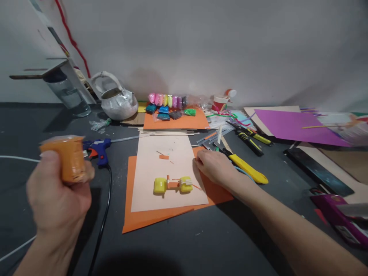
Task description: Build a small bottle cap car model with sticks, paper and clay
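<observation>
Held up at the left, my left hand (59,191) is closed around a plastic-wrapped packet of orange clay (71,159). My right hand (214,165) rests with curled fingers at the right edge of the white paper (149,168), over orange paper (220,191). Whatever its fingers hold, if anything, is hidden. On the white paper lies a small model with two yellow blocks (160,185) joined by orange pieces (173,184). A small orange strip (163,157) lies above it. Just right of my right hand is a yellow utility knife (248,168).
A blue glue gun (100,151) with a black cable lies beyond my left hand. Behind stand a silver teapot (119,103) and a row of coloured clay packets (169,101). To the right are pliers (250,142), purple paper (296,124) and a purple stapler (336,214).
</observation>
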Demonstrator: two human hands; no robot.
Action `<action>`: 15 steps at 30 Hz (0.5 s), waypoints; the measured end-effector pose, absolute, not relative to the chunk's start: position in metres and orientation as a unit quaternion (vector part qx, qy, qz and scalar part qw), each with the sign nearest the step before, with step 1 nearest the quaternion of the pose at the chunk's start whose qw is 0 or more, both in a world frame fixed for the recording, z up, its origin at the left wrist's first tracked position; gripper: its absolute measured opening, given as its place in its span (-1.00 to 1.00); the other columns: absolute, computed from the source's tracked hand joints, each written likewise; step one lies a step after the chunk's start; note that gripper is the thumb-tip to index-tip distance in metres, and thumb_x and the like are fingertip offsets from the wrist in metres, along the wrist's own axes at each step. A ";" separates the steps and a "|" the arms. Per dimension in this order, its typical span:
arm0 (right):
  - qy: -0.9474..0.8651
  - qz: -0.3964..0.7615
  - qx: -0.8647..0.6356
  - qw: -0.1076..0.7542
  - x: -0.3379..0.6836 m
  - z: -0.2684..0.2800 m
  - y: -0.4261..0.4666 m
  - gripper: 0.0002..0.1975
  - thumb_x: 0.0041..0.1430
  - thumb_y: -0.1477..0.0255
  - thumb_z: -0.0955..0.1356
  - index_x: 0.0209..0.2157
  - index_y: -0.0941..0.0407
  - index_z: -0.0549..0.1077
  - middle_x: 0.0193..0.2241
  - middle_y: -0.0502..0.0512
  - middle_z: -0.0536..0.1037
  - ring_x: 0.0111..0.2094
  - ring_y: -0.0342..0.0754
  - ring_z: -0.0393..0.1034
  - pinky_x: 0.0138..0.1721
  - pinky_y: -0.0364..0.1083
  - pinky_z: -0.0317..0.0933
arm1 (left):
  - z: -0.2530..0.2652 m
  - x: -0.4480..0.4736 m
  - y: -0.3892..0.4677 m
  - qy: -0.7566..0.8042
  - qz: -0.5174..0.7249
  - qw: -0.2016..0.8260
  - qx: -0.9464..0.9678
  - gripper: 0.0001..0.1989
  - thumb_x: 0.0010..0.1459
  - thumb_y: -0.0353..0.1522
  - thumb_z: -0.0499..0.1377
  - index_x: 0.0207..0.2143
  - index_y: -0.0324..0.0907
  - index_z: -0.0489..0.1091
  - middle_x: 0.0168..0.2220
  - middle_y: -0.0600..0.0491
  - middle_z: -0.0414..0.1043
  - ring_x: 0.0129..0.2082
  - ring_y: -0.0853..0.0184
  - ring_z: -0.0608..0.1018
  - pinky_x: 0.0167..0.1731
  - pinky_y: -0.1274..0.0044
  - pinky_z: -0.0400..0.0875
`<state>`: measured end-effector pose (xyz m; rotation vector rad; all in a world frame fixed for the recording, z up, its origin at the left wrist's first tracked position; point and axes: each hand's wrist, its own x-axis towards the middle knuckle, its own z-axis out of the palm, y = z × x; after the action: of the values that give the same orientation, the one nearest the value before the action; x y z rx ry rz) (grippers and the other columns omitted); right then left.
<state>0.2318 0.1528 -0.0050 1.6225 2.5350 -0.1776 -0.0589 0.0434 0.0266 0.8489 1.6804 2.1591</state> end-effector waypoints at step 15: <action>0.910 -0.107 0.392 0.085 0.140 0.002 0.197 -0.74 0.36 0.26 0.34 -0.15 0.19 0.49 -0.20 0.10 0.55 -0.21 -0.05 0.48 -0.14 0.02 0.41 | 0.005 -0.040 0.036 0.531 0.695 0.334 0.352 -0.75 0.11 -0.18 0.35 -0.29 -0.16 0.52 -0.49 0.16 0.40 -0.53 0.48 0.40 -0.57 0.70 0.33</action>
<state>0.1402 0.1973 0.0022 1.1688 2.7132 -0.3201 -0.0397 0.0356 0.0053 0.9189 1.3856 1.8136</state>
